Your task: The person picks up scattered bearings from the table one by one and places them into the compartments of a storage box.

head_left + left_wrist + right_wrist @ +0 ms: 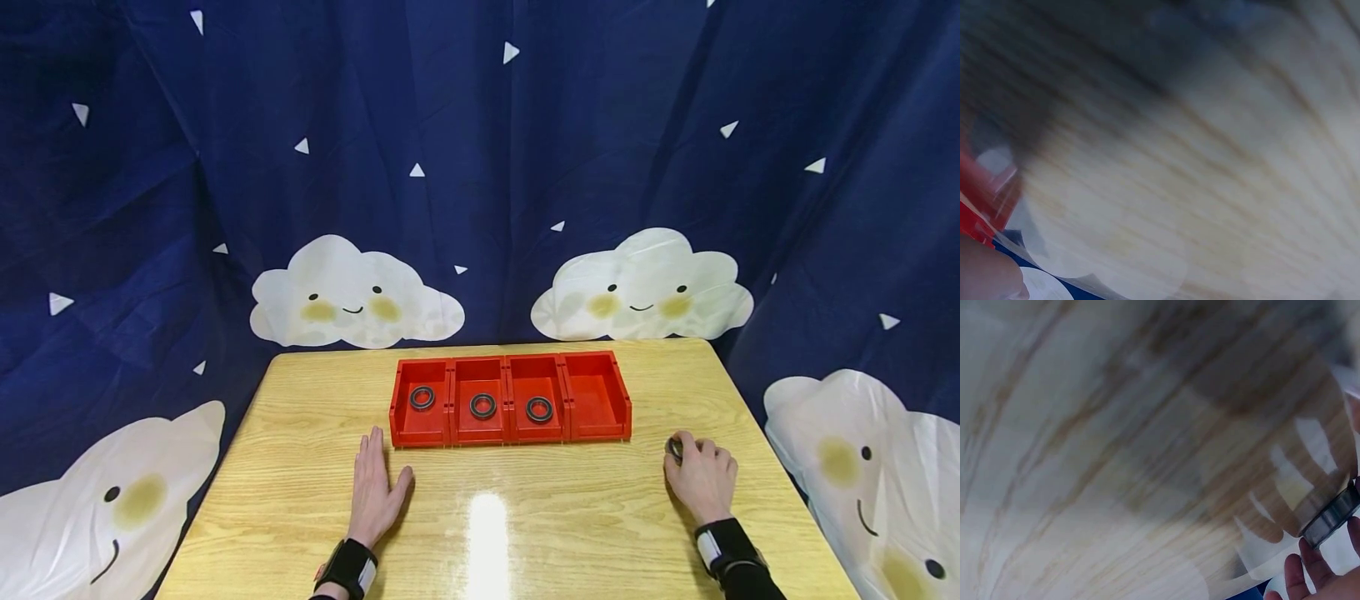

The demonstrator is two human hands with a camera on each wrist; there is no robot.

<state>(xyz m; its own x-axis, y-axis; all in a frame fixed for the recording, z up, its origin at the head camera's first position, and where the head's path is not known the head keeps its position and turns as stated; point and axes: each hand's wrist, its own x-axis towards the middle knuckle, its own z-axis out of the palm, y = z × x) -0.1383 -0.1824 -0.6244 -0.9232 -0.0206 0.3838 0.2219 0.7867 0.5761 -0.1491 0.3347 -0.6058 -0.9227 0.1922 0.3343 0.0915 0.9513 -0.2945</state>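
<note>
On the right side of the table, my right hand point(703, 482) pinches a ball bearing point(675, 450) between thumb and fingers. The right wrist view shows this bearing point(1331, 517) tilted on its edge, its metal outer ring facing the camera. My left hand point(375, 490) lies on the table left of centre with straight fingers and holds nothing. Its fingertips are near the front left corner of a row of red bins point(480, 443). One bearing lies in each of three bins: the left bearing point(422, 398), the second bearing point(482, 406) and the third bearing point(539, 409).
The rightmost red bin point(594, 398) shows a bare floor. All the bins stand joined side by side near the back of the wooden table point(300, 433). A dark blue curtain point(480, 167) with clouds and white triangles hangs behind and beside the table.
</note>
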